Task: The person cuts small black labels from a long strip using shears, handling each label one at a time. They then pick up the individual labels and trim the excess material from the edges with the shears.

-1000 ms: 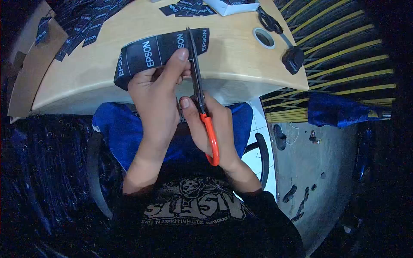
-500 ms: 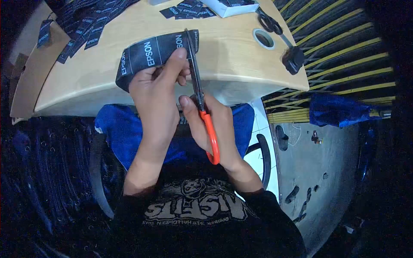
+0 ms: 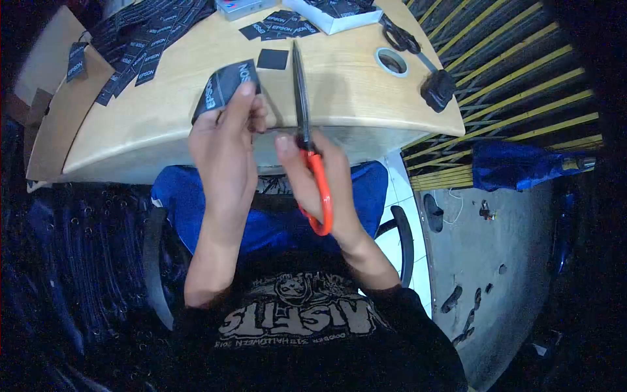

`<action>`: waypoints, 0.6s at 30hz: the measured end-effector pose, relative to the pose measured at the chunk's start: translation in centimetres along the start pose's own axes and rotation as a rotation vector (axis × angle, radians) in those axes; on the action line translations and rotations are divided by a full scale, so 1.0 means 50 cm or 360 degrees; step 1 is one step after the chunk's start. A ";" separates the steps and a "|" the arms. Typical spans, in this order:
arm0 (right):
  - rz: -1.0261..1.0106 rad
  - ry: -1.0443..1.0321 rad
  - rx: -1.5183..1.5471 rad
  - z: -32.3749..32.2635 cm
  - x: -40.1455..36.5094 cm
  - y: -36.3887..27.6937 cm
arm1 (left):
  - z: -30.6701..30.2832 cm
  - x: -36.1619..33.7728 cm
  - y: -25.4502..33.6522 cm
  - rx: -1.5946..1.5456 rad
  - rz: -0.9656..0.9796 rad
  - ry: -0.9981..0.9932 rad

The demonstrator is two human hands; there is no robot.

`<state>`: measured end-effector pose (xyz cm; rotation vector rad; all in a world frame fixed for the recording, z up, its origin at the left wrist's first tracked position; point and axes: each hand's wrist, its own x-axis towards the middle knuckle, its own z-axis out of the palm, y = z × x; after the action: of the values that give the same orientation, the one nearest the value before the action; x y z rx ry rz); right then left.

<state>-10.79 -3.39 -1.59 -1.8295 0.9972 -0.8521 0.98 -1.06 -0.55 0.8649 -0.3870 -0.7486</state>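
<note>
Between the thumb and fingers of my left hand (image 3: 225,153) is a strip of black EPSON labels (image 3: 219,91), held over the table's front edge. My right hand (image 3: 333,176) is closed around the orange handles of a pair of scissors (image 3: 300,91). Their dark blades point away from me, look nearly closed, and are apart from the strip. A small dark label piece (image 3: 273,59) lies on the table just left of the blade tips.
Several EPSON labels (image 3: 281,25) lie beside a white box (image 3: 336,25). Long label strips (image 3: 147,59) cover the table's far left near a cardboard box (image 3: 85,108). A tape roll (image 3: 392,62), black scissors (image 3: 400,34) and a black object (image 3: 439,90) are at right.
A dark piece has come off the strip and now lies on the table. The strip is shorter and has separated from the scissors, which were across its right end.
</note>
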 end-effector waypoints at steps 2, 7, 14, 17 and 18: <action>0.0293 -0.0097 0.0496 -0.016 -0.005 -0.006 | -0.008 -0.019 0.010 -0.0037 0.0018 0.0009; 0.0146 -0.0188 0.1066 -0.045 -0.007 -0.032 | -0.011 -0.080 0.024 -0.0018 -0.0049 -0.0022; 0.0056 -0.0049 0.0679 -0.052 -0.001 -0.064 | 0.005 -0.122 0.017 0.0130 -0.0114 -0.0214; 0.0092 -0.0076 0.0697 -0.054 -0.002 -0.063 | -0.001 -0.120 0.024 0.0175 -0.0143 -0.0209; 0.0148 -0.0123 0.0682 -0.063 -0.003 -0.070 | -0.002 -0.119 0.025 0.0175 -0.0143 -0.0206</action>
<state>-12.47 -3.29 2.81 -1.4297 0.7735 -0.8554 -2.50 3.86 0.30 0.9443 -0.5107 -0.8756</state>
